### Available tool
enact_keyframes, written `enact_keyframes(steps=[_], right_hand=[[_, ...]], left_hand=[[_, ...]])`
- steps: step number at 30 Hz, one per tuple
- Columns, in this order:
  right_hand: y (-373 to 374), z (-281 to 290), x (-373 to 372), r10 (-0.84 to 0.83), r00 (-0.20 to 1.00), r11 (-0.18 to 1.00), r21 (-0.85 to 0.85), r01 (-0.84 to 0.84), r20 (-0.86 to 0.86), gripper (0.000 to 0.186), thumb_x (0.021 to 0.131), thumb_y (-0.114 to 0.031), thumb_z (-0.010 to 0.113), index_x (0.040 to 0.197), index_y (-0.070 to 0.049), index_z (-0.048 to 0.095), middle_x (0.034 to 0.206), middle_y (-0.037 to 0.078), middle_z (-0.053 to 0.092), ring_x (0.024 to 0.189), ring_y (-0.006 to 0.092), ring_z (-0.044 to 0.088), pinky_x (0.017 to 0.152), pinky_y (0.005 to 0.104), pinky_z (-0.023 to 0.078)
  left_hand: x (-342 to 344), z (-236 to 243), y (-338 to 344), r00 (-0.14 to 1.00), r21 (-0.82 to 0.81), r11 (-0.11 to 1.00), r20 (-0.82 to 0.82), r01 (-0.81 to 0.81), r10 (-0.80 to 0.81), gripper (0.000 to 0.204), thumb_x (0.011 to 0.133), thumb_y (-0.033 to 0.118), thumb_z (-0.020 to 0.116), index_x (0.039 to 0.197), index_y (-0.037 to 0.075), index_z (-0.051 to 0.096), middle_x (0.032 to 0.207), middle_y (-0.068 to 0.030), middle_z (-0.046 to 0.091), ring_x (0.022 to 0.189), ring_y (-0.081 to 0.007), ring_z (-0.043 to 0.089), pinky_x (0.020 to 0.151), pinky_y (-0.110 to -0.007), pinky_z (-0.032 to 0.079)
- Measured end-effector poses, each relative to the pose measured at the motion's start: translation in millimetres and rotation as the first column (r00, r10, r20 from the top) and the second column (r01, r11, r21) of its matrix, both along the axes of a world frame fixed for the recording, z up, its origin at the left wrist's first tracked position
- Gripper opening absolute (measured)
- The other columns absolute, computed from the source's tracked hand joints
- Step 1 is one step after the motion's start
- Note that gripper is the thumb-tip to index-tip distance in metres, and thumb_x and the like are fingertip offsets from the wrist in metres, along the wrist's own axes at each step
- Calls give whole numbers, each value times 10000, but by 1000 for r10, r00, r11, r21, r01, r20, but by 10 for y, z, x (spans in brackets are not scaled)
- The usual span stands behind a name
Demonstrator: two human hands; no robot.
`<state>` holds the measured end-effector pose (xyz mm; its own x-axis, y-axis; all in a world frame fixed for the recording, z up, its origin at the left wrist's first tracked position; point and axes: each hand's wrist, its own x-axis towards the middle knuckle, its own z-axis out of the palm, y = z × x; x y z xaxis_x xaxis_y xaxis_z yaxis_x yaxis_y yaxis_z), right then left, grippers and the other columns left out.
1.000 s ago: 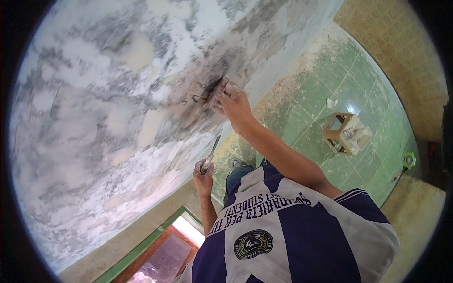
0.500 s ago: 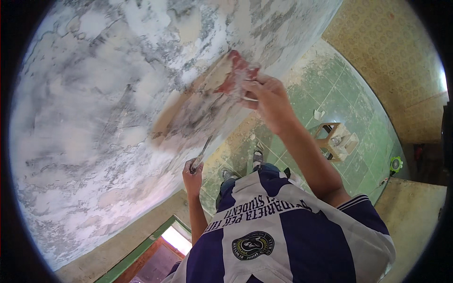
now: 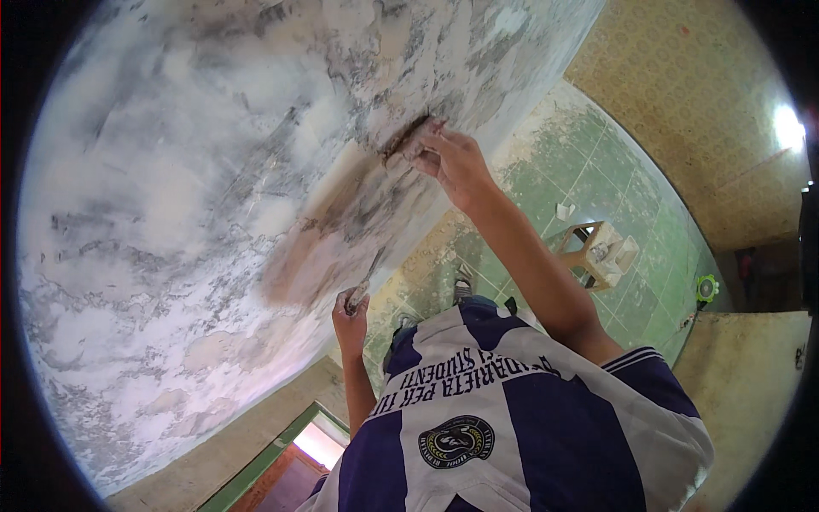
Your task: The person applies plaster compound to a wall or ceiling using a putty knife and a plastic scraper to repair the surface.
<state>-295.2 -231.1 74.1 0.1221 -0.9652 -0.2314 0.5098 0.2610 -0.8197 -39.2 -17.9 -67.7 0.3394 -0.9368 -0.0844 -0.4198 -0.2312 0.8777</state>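
My right hand grips a dusty, dark-edged flat sheet or pad against the mottled white and grey plastered wall, where a brownish smeared streak runs down from it. Lower and nearer the body, my left hand is closed round the handle of a scraper, whose thin metal blade points up beside the wall. The exact material of the sheet is hard to make out.
Green tiled floor with pale debris lies right of the wall, holding a worn beige stool and a small green flower-shaped object. A patterned beige wall stands beyond. A green-framed doorway is at lower left.
My right hand swung up and right, showing the sheet's red face, then came back left with its dark edge showing. My left hand rose slightly and shifted left. The view has shifted slightly.
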Motion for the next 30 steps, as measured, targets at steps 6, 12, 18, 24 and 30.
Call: enact_keyframes(steps=[6, 12, 18, 24, 30], right_hand=[[235, 563, -55, -110, 990, 992, -47, 115, 93, 116, 931, -38, 581, 1040, -3, 603, 1020, 95, 652, 882, 201, 660, 818, 342, 577], [558, 616, -491, -133, 991, 968, -212, 134, 19, 187, 964, -76, 536, 1105, 25, 605, 1083, 116, 669, 942, 204, 676, 845, 320, 572], [534, -536, -873, -239, 964, 969, 26, 244, -115, 225, 933, -63, 551, 1122, 54, 585, 1103, 127, 650, 934, 199, 680, 844, 316, 581], [23, -1682, -801, -241, 969, 910, 334, 244, -51, 171, 874, 19, 560, 1039, 60, 581, 1027, 138, 630, 861, 216, 672, 704, 312, 587], [-942, -2878, -592, -280, 959, 891, 382, 246, 36, 96, 820, 97, 518, 870, 42, 579, 845, 107, 599, 678, 166, 588, 493, 296, 437]], left_hand=[[140, -81, 61, 999, 42, 999, -42, 19, -18, 291, 863, 91, 707, 1115, -23, 614, 967, -92, 669, 854, -129, 612, 778, -262, 486], [356, -475, 118, 983, 33, 998, -178, 60, -53, 265, 860, 79, 706, 1094, -10, 618, 964, -73, 667, 860, -128, 610, 786, -259, 483], [360, -396, 40, 988, 71, 990, -109, 119, -111, 279, 854, 90, 709, 1099, -10, 620, 983, -85, 670, 883, -146, 619, 803, -280, 484], [121, -69, 120, 995, 11, 1000, 95, 11, -12, 241, 855, 67, 703, 1067, -15, 626, 921, -80, 653, 821, -131, 590, 748, -269, 481], [-434, 149, 148, 982, 28, 997, 175, -78, 72, 224, 849, 61, 707, 1039, -27, 628, 861, -59, 616, 762, -113, 539, 699, -259, 462]])
